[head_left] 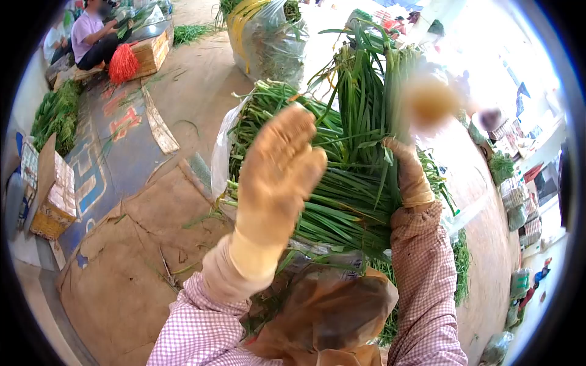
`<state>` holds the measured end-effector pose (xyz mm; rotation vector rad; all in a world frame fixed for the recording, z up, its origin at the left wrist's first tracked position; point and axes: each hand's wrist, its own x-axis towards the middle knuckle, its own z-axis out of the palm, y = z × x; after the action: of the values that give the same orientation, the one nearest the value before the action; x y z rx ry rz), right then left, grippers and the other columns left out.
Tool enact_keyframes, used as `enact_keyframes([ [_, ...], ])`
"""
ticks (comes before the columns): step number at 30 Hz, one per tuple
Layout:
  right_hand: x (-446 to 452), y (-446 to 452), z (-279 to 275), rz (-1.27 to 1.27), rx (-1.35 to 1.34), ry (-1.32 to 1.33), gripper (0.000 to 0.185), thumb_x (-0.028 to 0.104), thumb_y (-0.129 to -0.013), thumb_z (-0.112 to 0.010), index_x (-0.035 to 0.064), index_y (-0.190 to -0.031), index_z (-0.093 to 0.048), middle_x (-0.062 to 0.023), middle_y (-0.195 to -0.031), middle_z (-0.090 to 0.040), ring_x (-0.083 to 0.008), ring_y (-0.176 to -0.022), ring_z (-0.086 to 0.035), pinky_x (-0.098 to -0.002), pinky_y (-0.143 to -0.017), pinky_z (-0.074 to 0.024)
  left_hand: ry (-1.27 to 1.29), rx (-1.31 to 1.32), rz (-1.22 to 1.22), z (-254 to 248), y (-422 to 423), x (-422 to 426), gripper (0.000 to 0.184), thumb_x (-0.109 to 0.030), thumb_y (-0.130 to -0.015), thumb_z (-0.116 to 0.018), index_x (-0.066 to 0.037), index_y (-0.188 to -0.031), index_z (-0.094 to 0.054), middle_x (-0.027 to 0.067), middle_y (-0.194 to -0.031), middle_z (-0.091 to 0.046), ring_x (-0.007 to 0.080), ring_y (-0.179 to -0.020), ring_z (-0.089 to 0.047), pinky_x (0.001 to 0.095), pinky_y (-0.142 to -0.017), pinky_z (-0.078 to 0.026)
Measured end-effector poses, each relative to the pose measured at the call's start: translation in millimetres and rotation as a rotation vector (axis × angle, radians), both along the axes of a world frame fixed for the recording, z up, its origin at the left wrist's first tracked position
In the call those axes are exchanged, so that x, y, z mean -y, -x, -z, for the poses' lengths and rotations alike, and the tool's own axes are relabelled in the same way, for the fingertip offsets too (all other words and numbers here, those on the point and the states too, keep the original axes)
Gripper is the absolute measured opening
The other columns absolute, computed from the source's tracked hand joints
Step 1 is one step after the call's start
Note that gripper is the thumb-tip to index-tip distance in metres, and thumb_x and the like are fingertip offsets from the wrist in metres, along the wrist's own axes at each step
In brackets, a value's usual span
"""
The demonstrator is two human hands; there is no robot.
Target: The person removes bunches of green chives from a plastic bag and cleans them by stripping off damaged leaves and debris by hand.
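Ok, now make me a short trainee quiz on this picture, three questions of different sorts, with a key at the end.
1. Which of the worker's hands is at the upright green bunch?
2. True or false: the left hand wears a glove.
3. What colour is the stringy tuft beside the box at the upper left of the view?
a) blue
b) red
c) white

Key:
1. The right hand.
2. True.
3. b) red.
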<state>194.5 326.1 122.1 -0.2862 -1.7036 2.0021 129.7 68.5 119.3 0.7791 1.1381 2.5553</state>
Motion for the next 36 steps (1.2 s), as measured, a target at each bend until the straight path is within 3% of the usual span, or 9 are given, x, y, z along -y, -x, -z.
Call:
enact_keyframes([
  [7, 15, -4, -1, 0.070, 0.089, -0.275, 0.045, 0.002, -0.073, -0.074, 0.0004, -0.115, -0.058, -0.0067, -0.097, -0.066, -0.0154, -0.081, -0.062, -0.0296, -0.074, -0.0519, 0.056, -0.151, 0.031, 19, 72, -82, 0.120, -0.037, -0.067, -0.085, 0.004, -0.147, -0.006, 0.0228, -0.147, -0.028, 0.0297, -0.136, -0.028, 0.0360, -0.113, -0.024],
  [11, 37, 3, 11, 0.010, 0.163, -0.644, 0.069, -0.003, -0.074, -0.070, 0.0013, -0.137, -0.041, -0.0110, -0.110, -0.064, -0.0165, -0.095, -0.061, -0.0283, -0.087, -0.0482, 0.007, -0.382, 0.234, 33, 70, -85, 0.071, -0.033, -0.068, -0.085, -0.002, -0.122, -0.051, 0.0080, -0.115, -0.059, 0.0188, -0.104, -0.055, 0.0326, -0.090, -0.047],
  [16, 67, -2, -9, 0.183, 0.819, -1.639, 0.102, 0.040, -0.073, -0.072, -0.0022, -0.146, -0.015, -0.0196, -0.122, -0.056, -0.0308, -0.117, -0.053, -0.0528, -0.109, -0.0256, -0.051, -0.353, 0.181, 38, 53, -81, 0.051, -0.016, -0.071, -0.082, -0.002, -0.114, -0.058, 0.0062, -0.108, -0.062, 0.0163, -0.098, -0.058, 0.0306, -0.086, -0.049],
  [19, 79, -17, -47, 0.041, 0.998, -1.761, 0.099, 0.042, -0.074, -0.072, -0.0029, -0.145, -0.019, -0.0224, -0.124, -0.056, -0.0330, -0.124, -0.048, -0.0470, -0.112, -0.0239, -0.083, -0.100, 0.258, 30, 43, -75, 0.046, -0.003, -0.070, -0.079, -0.002, -0.111, -0.059, 0.0052, -0.103, -0.064, 0.0141, -0.093, -0.059, 0.0292, -0.083, -0.051],
  [23, 52, -46, -108, -0.138, 0.896, -1.321, 0.109, 0.053, -0.066, -0.076, 0.0042, -0.147, -0.021, -0.0220, -0.137, -0.046, -0.0309, -0.130, -0.042, -0.0478, -0.108, -0.0311, -0.021, -0.101, 0.268, 34, 47, -74, 0.046, -0.001, -0.070, -0.078, -0.001, -0.112, -0.059, 0.0057, -0.105, -0.064, 0.0153, -0.095, -0.060, 0.0303, -0.085, -0.051],
  [27, 20, -6, -95, -0.212, 0.016, -0.846, 0.111, 0.078, -0.069, -0.058, 0.0100, -0.149, -0.020, -0.0227, -0.142, -0.039, -0.0338, -0.133, -0.037, -0.0474, -0.110, -0.0261, -0.049, -0.127, 0.264, 31, 42, -74, 0.053, 0.001, -0.071, -0.071, -0.003, -0.121, -0.054, 0.0059, -0.110, -0.062, 0.0201, -0.099, -0.059, 0.0338, -0.089, -0.048],
  [32, 23, 67, -67, -0.522, -0.125, -0.437, 0.102, 0.074, -0.080, -0.047, 0.0054, -0.149, -0.017, -0.0202, -0.143, -0.037, -0.0299, -0.133, -0.036, -0.0389, -0.114, -0.0220, -0.120, -0.123, 0.357, 32, 48, -75, 0.059, 0.004, -0.069, -0.076, -0.003, -0.122, -0.052, 0.0064, -0.109, -0.061, 0.0172, -0.101, -0.058, 0.0331, -0.090, -0.049],
  [35, 51, 43, -74, -0.644, -0.222, -0.505, 0.110, 0.079, -0.075, -0.048, 0.0022, -0.148, -0.018, -0.0192, -0.143, -0.036, -0.0287, -0.132, -0.036, -0.0373, -0.113, -0.0247, -0.122, -0.079, 0.316, 36, 50, -81, 0.060, 0.003, -0.069, -0.077, -0.003, -0.122, -0.052, 0.0065, -0.111, -0.060, 0.0177, -0.101, -0.058, 0.0328, -0.090, -0.049],
  [36, 55, 38, -74, -0.680, -0.237, -0.432, 0.113, 0.068, -0.069, -0.068, 0.0032, -0.148, -0.019, -0.0182, -0.144, -0.036, -0.0286, -0.133, -0.036, -0.0382, -0.112, -0.0265, -0.160, -0.191, 0.275, 42, 53, -90, 0.059, 0.002, -0.069, -0.077, -0.003, -0.122, -0.051, 0.0065, -0.112, -0.060, 0.0180, -0.102, -0.058, 0.0327, -0.089, -0.049],
])
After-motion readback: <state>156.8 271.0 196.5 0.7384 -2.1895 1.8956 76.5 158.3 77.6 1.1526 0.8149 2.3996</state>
